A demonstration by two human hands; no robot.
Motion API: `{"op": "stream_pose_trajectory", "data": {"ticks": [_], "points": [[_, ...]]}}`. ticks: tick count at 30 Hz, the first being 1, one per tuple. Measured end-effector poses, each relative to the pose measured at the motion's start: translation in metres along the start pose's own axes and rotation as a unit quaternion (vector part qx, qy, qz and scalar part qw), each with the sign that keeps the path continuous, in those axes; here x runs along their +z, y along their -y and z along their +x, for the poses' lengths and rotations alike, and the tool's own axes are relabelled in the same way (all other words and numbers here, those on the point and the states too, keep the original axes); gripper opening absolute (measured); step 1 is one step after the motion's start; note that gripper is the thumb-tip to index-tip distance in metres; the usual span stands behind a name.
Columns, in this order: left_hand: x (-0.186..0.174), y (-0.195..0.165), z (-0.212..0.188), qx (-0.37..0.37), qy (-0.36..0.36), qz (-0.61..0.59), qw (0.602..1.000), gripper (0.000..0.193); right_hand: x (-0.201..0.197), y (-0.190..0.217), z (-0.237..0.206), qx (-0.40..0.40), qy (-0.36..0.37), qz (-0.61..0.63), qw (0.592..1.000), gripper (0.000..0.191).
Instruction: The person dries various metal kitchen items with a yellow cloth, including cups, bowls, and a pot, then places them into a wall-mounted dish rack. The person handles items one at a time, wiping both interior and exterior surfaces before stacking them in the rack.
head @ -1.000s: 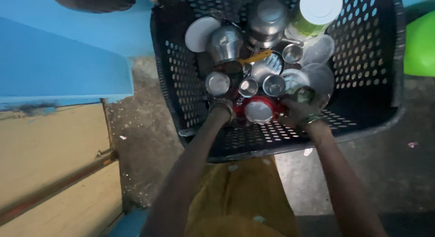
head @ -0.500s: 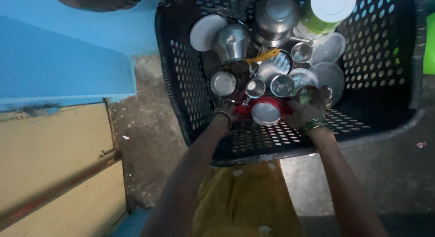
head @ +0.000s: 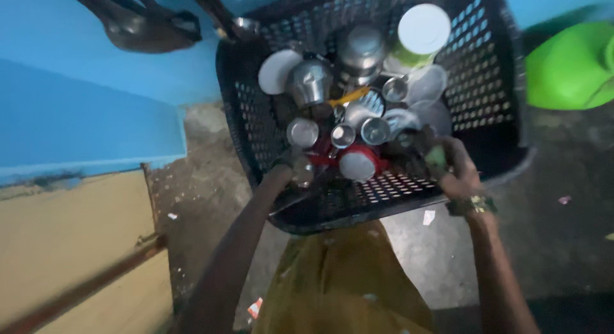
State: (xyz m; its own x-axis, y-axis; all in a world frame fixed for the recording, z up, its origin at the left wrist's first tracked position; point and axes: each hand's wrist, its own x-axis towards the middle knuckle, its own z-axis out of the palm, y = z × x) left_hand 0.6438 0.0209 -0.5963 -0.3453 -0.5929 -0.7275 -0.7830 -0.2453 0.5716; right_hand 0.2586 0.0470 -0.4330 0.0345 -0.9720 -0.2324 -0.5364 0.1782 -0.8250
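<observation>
Fingers of left hand (head: 288,168) and right hand (head: 455,174) are clamped on crate (head: 486,97) near rim; crate should be kept level so steel cups (head: 342,134) aren't tipped.

No labels, signs or screens in view. Only package-like item: a green cylindrical container (head: 416,43) with a round white lid, lying tilted at the top right inside the black perforated crate (head: 486,85), among steel vessels.
</observation>
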Motion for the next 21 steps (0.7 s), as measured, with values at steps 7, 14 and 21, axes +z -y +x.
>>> {"op": "stream_pose_trajectory", "data": {"ticks": [7, 14, 21], "points": [[-0.028, -0.008, -0.124, 0.047, 0.039, -0.423, 0.904, 0.024, -0.089, 0.096, -0.101, -0.037, -0.107, 0.277, 0.954, 0.05], [-0.027, -0.09, -0.124, 0.168, -0.109, -0.088, 0.976, 0.04, -0.109, 0.168, -0.146, -0.052, -0.038, 0.19, 0.98, 0.056], [0.012, -0.204, -0.108, 0.266, -0.147, -0.13, 0.944, 0.053, -0.06, 0.22, -0.148, -0.179, 0.001, 0.095, 0.979, 0.069]]}}
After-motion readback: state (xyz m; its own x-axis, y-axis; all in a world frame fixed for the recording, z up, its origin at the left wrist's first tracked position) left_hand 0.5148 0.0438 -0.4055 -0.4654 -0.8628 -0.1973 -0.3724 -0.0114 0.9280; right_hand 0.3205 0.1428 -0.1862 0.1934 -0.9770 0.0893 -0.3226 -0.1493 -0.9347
